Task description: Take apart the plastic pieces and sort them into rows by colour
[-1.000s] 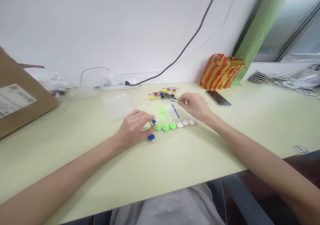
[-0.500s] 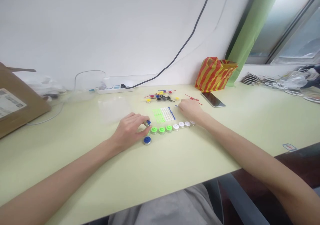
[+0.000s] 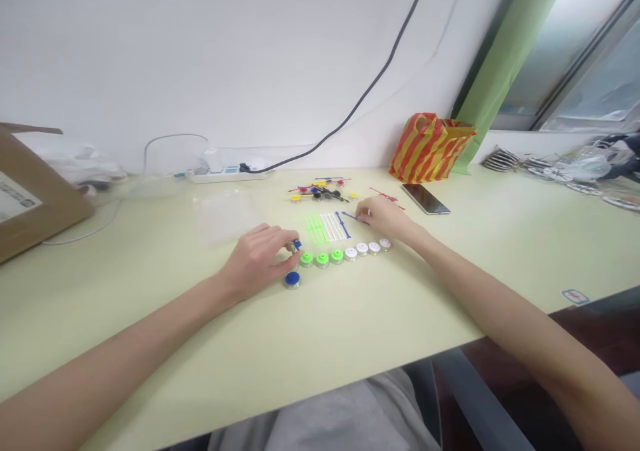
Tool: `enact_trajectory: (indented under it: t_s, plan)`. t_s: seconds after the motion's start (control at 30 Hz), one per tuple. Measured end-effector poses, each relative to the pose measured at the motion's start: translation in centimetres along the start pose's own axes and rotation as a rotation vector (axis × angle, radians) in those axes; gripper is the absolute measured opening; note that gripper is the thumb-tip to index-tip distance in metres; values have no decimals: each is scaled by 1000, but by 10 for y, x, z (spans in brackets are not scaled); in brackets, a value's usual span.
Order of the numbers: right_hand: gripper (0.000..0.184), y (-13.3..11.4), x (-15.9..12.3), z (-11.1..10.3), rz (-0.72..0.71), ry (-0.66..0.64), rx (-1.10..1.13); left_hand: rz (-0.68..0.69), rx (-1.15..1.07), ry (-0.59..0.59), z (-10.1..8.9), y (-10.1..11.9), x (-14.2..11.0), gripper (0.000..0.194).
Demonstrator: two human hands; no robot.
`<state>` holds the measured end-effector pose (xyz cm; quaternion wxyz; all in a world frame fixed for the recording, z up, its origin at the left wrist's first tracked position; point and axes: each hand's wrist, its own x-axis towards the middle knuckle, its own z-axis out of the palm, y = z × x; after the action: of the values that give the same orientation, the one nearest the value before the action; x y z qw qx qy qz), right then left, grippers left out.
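Observation:
My left hand rests on the table, its fingertips pinching a small blue-topped part at the left end of a row of round discs. Those discs are green and white. A blue disc lies just in front of my left hand. My right hand sits behind the white discs, fingers closed on a thin blue plastic rod. To its left lie parallel green strips, white strips and another blue rod.
Behind my hands are a heap of small coloured parts, a red rod, a phone and a clear plastic sheet. A striped bag, power strip and cardboard box stand further out.
My right hand has moved left and now has the thin blue rod at its fingertips. My left hand keeps its pinch. The whole view has shifted slightly as my head moved.

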<state>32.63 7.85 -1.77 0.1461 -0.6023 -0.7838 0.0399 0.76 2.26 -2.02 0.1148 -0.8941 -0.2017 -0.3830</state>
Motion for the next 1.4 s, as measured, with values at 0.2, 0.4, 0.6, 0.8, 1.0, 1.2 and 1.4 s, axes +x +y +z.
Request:
enact_trajectory:
  t_s: [0.2,0.4,0.6,0.8,1.0,1.2,1.4]
  plan:
    - [10,-3,0,4,-27,55,46,15,0,-13,0,0,0,7]
    - [10,-8,-1,7,-81,80,62,27,10,-34,0,0,-1,7]
    - [10,-8,-1,8,-93,94,80,17,4,-38,0,0,-2,7]
    - [10,-11,-2,7,-90,84,69,13,2,-37,0,1,-1,5]
    - [11,-14,-2,6,-76,80,62,-14,-1,-46,-1,2,0,4]
    - [13,-18,-2,6,-88,76,59,-5,-3,-47,-1,2,-1,4]
    - [14,-22,-3,6,-97,70,54,4,11,-53,-2,2,0,4]
